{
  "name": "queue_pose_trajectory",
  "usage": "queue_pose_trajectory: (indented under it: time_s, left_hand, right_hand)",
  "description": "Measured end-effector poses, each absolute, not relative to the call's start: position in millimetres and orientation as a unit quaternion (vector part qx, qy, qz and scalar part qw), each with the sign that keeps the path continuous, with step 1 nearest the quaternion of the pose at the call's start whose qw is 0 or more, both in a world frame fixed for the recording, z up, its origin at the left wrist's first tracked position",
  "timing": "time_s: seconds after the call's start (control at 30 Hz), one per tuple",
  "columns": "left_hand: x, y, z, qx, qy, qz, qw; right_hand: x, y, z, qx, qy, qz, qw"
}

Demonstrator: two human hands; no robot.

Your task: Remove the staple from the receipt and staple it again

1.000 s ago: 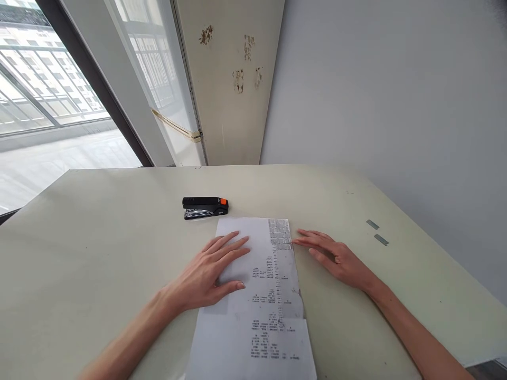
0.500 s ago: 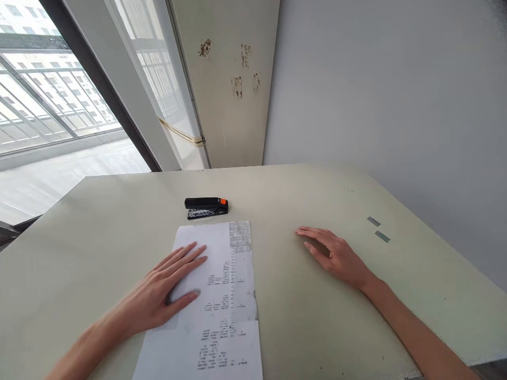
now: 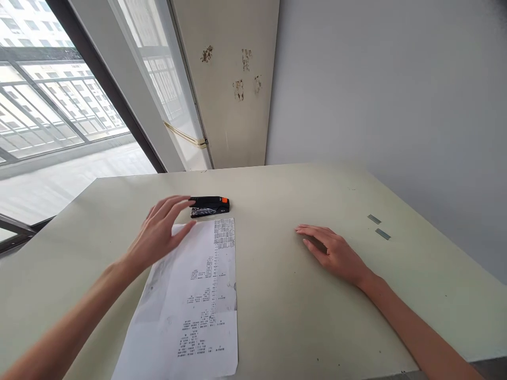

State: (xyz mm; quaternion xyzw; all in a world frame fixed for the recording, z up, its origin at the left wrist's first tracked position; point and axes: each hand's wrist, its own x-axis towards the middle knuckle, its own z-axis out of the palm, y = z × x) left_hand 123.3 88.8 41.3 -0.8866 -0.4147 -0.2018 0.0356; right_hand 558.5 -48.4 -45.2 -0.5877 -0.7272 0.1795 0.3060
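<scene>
My left hand [image 3: 164,229] is over the top left corner of a printed sheet of paper [image 3: 202,311], fingers apart and reaching to the left end of a black stapler [image 3: 209,206]. Its fingertips overlap the stapler's end in view; whether they touch it I cannot tell. The stapler has an orange patch at its right end and lies on its side or base just beyond the paper's top edge. My right hand [image 3: 330,250] rests on the table to the right of the paper, thumb and fingers apart, holding nothing.
The pale green table [image 3: 273,295] carries two small grey strips [image 3: 374,218] on its right side. A grey wall [image 3: 376,84] borders it at the right. Behind stand a stained beige panel [image 3: 225,121] and a window [image 3: 59,95] with railings outside.
My left hand has lifted off the middle of the paper and moved forward to the stapler. The paper has shifted left. My right hand stays in place.
</scene>
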Motion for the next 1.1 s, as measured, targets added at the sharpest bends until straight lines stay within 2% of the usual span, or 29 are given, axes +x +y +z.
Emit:
queue_pose_trajectory:
  time_s: [0.07,0.17,0.3,0.43,0.57,0.77,0.97,1.1]
  left_hand:
    - [136.1,116.4,41.4,-0.879,-0.436,-0.191,0.033]
    - [146.8,149.1,39.7,-0.878,-0.461,-0.124,-0.035]
    - [156.3,163.2,44.7,-0.868,-0.482,-0.096,-0.071]
    - [177.0,139.5,56.0,-0.876,-0.456,-0.152,-0.051]
    - [218.2,91.9,60.4,-0.907,-0.367,-0.195,-0.067]
    - [283.9,31.7,32.7,-0.942,-0.232,-0.227,-0.082]
    - [309.0,13.8,10.1,-0.932,-0.231,-0.252,-0.122]
    - [297.3,15.3,14.0,-0.933,-0.25,-0.205,-0.159]
  right_hand:
    - [558.3,-47.7,-44.7,-0.584,-0.731,0.171,0.309]
    - [557.8,-46.6,-42.2,-0.58,-0.733,0.166,0.313]
    - [556.3,-45.0,-37.1,-0.566,-0.743,0.149,0.325]
    - [555.4,-43.6,-35.7,-0.546,-0.76,0.14,0.323]
    - [555.1,-42.3,-40.0,-0.539,-0.765,0.133,0.326]
    - [553.5,-43.2,-37.4,-0.599,-0.706,0.146,0.349]
    - [553.2,-45.5,-22.6,-0.629,-0.625,0.267,0.377]
    - [550.1,-44.4,-24.4,-0.593,-0.663,0.266,0.371]
